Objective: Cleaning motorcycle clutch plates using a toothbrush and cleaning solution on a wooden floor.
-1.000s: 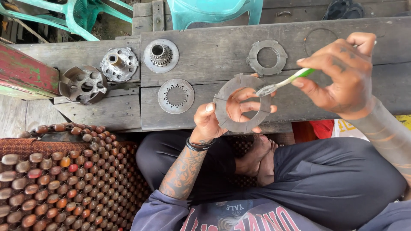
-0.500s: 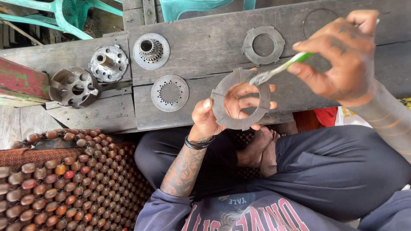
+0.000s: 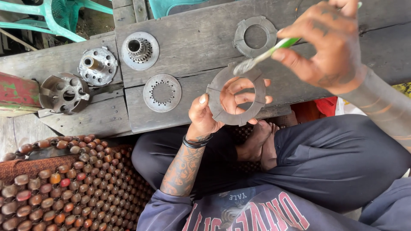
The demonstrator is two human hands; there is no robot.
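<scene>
You're sitting cross-legged on a beaded mat (image 3: 55,188), w/ rough grey wood planks (image 3: 192,51) just ahead and teal plastic chairs (image 3: 55,17) beyond. Your left hand (image 3: 205,113) grips a flat grey notched ring plate (image 3: 235,96) at its rim, thumb on front, fingers through the centre hole, held over the plank edge. Your right hand (image 3: 329,42) is closed on a green-handled brush (image 3: 267,53), bristles touching the plate's top edge. Farther out on the planks: perforated disc (image 3: 162,93), splined hub (image 3: 140,50), second ring (image 3: 255,36).

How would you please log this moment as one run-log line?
left hand: holds notched metal ring | right hand: green-handled brush at ring's top edge | wooden bench
</scene>
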